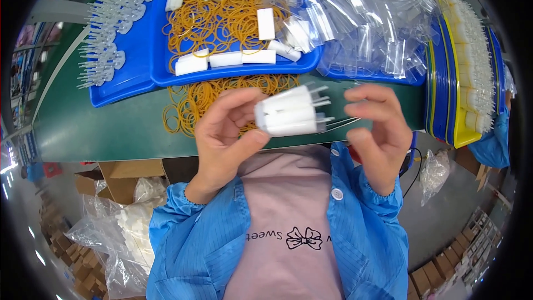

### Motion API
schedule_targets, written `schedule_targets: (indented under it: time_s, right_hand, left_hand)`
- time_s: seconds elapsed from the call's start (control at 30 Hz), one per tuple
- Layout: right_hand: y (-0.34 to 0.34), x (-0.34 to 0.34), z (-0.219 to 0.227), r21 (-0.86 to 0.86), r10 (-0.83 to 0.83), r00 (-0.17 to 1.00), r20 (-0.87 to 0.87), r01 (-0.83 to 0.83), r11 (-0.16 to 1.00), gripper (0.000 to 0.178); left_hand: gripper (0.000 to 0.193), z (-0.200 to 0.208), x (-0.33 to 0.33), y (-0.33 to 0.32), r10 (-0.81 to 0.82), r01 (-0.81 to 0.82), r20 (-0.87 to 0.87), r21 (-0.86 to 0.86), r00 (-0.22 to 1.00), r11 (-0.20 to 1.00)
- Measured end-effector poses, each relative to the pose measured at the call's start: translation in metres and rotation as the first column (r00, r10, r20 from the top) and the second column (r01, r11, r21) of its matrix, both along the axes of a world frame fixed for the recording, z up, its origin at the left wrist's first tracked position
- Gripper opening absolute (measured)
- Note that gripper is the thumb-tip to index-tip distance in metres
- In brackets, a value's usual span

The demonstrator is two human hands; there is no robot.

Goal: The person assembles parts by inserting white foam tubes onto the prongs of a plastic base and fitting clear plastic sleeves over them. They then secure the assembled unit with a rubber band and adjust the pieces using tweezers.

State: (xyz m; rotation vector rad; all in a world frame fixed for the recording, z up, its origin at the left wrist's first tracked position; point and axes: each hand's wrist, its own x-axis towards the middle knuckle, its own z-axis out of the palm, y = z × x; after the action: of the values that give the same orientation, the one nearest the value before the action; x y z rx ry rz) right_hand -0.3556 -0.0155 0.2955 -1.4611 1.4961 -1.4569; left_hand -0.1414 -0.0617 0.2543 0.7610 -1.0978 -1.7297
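Observation:
My left hand [230, 130] has its fingers and thumb curled round the left end of a white block-like piece [290, 112] with clear prongs sticking out to the right. The piece is somewhat blurred and tilted, held above the front edge of the table. Facing the prong tips, my right hand [382, 133] has its thumb and fingers apart and bent. Thin strands run from the piece toward its fingertips; whether they touch is not clear. Behind my left hand, loose yellow-brown rubber bands [194, 97] lie on the green table [127, 136].
A blue tray [233, 72] holds rubber bands and white blocks. Clear plastic sleeves [372, 22] heap at the back right. Pronged clear parts [114, 33] stand in rows at left. Stacked blue and yellow trays [452, 100] rise at right. An open carton [130, 180] sits below left.

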Motion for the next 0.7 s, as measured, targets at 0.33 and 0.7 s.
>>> schedule_targets:
  time_s: [0.33,0.7]
  right_hand:
    - [0.011,-0.029,-0.03,0.079,-0.093,0.639,-0.764,0.236,0.968,0.013]
    - [0.003,-0.022,-0.046,0.071,-0.08,0.547,-0.833,0.248,0.966,0.023]
  left_hand:
    - [0.047,0.006,0.004,-0.006,0.11,-0.108,-0.043,0.042,0.993,0.993]
    - [0.046,0.006,0.004,-0.005,0.105,-0.103,-0.038,0.054,0.994,0.993]
